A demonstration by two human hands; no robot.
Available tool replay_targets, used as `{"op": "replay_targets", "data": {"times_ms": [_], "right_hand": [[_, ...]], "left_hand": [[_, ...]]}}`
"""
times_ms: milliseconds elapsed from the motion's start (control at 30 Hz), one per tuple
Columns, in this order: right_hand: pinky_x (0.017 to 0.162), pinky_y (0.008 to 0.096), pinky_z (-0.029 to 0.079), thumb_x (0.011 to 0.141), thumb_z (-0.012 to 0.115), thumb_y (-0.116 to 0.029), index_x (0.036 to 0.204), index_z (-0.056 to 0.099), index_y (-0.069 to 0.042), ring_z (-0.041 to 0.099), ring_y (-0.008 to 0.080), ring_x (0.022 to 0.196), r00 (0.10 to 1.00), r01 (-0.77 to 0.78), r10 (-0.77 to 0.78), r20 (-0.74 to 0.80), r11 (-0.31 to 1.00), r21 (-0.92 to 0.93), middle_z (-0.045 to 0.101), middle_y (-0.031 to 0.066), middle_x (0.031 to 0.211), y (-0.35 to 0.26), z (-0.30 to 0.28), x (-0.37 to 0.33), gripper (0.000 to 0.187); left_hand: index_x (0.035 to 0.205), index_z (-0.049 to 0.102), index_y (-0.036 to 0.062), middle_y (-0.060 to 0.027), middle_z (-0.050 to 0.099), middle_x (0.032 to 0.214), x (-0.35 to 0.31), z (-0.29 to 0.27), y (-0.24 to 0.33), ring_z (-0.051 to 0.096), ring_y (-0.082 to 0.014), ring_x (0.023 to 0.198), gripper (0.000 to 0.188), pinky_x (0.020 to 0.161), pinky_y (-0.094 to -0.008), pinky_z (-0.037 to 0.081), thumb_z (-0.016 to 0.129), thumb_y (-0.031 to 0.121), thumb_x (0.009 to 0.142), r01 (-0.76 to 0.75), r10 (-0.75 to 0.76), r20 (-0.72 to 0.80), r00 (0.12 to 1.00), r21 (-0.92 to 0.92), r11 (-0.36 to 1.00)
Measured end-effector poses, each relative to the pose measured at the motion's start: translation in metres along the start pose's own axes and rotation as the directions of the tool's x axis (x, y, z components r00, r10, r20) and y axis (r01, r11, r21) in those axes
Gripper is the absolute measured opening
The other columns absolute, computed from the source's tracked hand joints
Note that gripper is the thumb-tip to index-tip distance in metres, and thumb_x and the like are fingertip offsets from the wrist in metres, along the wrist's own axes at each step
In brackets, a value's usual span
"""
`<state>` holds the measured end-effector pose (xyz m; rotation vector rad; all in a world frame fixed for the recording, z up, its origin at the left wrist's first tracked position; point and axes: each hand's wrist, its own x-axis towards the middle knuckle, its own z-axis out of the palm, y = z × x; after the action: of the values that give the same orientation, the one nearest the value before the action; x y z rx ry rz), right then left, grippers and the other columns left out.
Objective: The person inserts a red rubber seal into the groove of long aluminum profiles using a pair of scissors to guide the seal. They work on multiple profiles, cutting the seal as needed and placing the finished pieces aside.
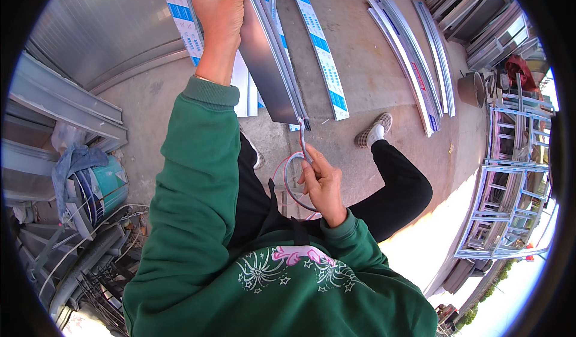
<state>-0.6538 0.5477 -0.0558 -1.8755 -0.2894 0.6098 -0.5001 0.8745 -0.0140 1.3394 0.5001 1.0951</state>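
Note:
My left hand (221,16) is closed around the upper part of a long grey metal profile (261,55), which slants down toward my body. My right hand (324,187) pinches a thin grey sealing strip (288,178) between thumb and fingers, just below the profile's lower end. From the pinch the strip runs up to that end, and its slack hangs in a loop beside my fingers. Reddish edging shows along it. Whether the strip sits inside a groove of the profile is too small to tell.
A blue-and-white filmed profile (321,52) lies on the concrete floor, with bundled profiles (411,67) farther right. Metal frames (504,208) stand at the right edge. At left are a teal bucket (105,184) with a blue cloth on it and grey metal sections (66,100).

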Motion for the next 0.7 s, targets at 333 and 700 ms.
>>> {"op": "replay_targets", "data": {"times_ms": [333,700], "right_hand": [[0.047,0.0248,0.046,0.099,0.058,-0.002,0.138,0.06,-0.002,0.058,0.0066,0.054,0.999,-0.041,0.041,0.029,0.999,0.025,0.062,0.0046,0.065,-0.0001,-0.0024,-0.0036,0.039],[0.046,0.0238,0.043,0.099,0.058,-0.002,0.135,0.061,0.003,0.054,0.0058,0.05,0.998,0.062,-0.062,0.008,0.996,-0.071,0.063,0.0045,0.064,0.0042,-0.0066,-0.0062,0.036]], "left_hand": [[0.105,0.063,-0.0028,-0.0099,0.068,0.097,0.0001,0.0018,-0.0006,0.063,-0.0168,0.086,0.04,0.077,-0.0305,0.051,0.084,0.024,0.082,-0.018,0.018,-0.009,1.0,0.001,1.0],[0.101,0.061,-0.0034,-0.0075,0.065,0.098,0.0003,0.0001,-0.0027,0.06,-0.0121,0.084,0.05,0.077,-0.0265,0.049,0.09,0.029,0.076,0.045,-0.046,-0.01,0.999,-0.062,0.997]]}}
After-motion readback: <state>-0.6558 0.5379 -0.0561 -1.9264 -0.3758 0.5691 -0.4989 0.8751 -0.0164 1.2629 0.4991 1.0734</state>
